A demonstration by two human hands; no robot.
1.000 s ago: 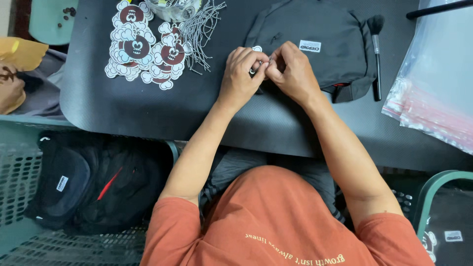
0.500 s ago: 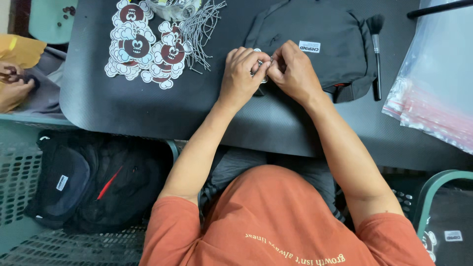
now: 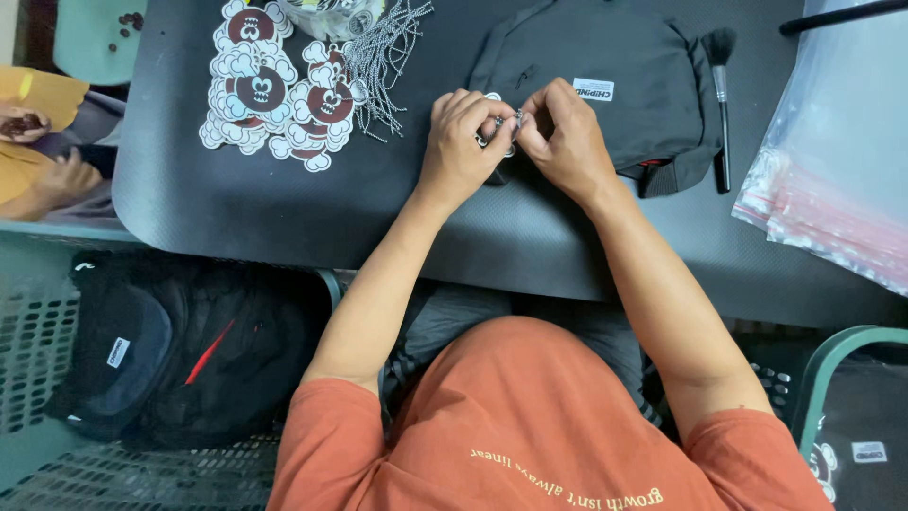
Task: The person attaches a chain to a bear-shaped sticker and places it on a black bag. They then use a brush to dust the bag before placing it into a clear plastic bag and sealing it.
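Observation:
My left hand [image 3: 460, 142] and my right hand [image 3: 566, 138] meet fingertip to fingertip over a dark mat [image 3: 284, 208]. Between them they pinch a small silvery ball chain with a white tag [image 3: 501, 125], mostly hidden by the fingers. Just behind the hands lies a black bag [image 3: 605, 80] with a small white label. A pile of round white and maroon cartoon tags [image 3: 274, 90] lies at the upper left. Beside that pile is a bundle of silver ball chains [image 3: 388, 57].
A black brush [image 3: 721, 104] lies right of the bag. Clear plastic bags with red strips [image 3: 832, 180] are stacked at the right. Black bags sit in a crate [image 3: 161, 350] below the table on the left. Another person's hand [image 3: 57, 180] shows at the far left.
My hands stay together on the chain with only small finger movements. The other person's hand at the far left has shifted slightly.

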